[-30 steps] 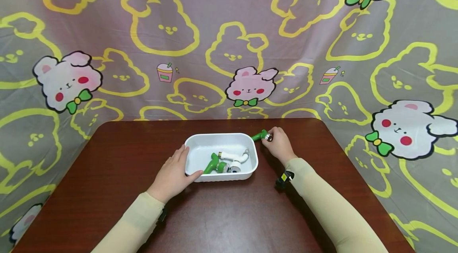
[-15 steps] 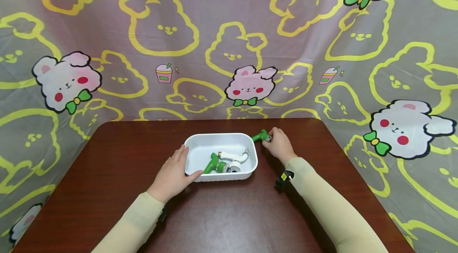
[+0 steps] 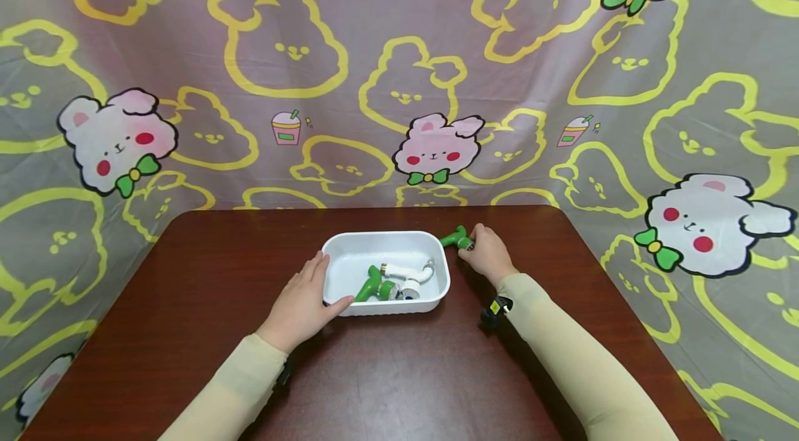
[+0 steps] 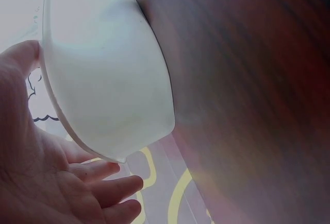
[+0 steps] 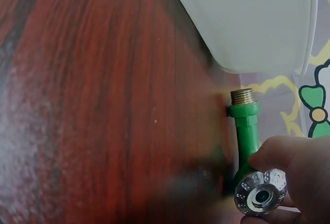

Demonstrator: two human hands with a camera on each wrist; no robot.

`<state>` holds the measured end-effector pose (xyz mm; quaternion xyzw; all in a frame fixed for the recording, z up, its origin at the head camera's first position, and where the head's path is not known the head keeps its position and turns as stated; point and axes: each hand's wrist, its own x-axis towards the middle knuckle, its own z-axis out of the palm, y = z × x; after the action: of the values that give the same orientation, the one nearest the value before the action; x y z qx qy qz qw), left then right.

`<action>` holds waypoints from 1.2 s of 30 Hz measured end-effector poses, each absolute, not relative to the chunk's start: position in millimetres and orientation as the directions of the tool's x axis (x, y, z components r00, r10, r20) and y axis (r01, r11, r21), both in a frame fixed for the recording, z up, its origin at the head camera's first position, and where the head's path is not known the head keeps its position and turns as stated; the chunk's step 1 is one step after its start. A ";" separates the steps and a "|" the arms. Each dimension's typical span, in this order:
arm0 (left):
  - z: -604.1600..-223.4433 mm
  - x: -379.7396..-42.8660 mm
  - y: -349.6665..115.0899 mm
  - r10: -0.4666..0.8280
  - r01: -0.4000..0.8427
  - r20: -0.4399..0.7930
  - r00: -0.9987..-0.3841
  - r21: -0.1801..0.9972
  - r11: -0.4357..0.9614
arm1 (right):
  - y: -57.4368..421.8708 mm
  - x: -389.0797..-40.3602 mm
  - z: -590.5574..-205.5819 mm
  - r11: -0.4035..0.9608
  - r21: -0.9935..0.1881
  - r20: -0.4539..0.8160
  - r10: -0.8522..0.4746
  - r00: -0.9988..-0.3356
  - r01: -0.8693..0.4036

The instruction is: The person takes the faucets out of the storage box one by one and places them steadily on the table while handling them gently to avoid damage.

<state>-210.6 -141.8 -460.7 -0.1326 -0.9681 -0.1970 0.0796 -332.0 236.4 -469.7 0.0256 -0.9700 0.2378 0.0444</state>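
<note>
A white plastic tray (image 3: 340, 240) stands on the table, and my left hand (image 3: 301, 302) rests against its left end. The thumb touches the near rim, while the other fingers lie loosely spread along the left corner; the left wrist view shows this hand (image 4: 56, 172) beside the tray wall (image 4: 108, 69). Just right of the tray, my right hand (image 3: 490, 254) pinches a green tap (image 3: 452, 238) by its metal-ended part. In the right wrist view the thumb presses the green tap (image 5: 247, 136), whose brass thread points toward the tray and whose round metal end faces the camera.
Inside the tray lie another green tap (image 3: 370, 285) and a white tap (image 3: 399, 271), with metal ends close together. The dark brown table (image 3: 399, 372) reaches back to a patterned cloth (image 3: 349, 101) hanging behind and at both sides.
The green tap in my right hand has turned slightly, its metal end tipping downward and more green showing. My left hand and the tray have stayed in place.
</note>
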 end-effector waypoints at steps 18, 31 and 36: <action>-458.2 -209.2 -141.5 0.227 0.295 0.218 -0.949 0.363 0.884 | 236.4 -330.3 -466.2 0.900 -0.430 0.076 -0.045 -0.996 -0.073; -458.2 -207.5 -142.2 0.229 0.301 0.227 -0.947 0.369 0.879 | 242.2 -325.8 -445.3 0.903 -0.424 0.023 -0.061 -0.998 -0.065; -458.0 -207.2 -142.5 0.230 0.302 0.225 -0.947 0.373 0.877 | 238.1 -323.4 -437.4 0.897 -0.434 0.087 -0.050 -0.995 -0.083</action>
<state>-207.2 -142.5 -458.0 -0.1376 -0.9649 -0.2058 0.0874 -323.4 238.1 -437.4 0.0342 -0.9733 0.2241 0.0368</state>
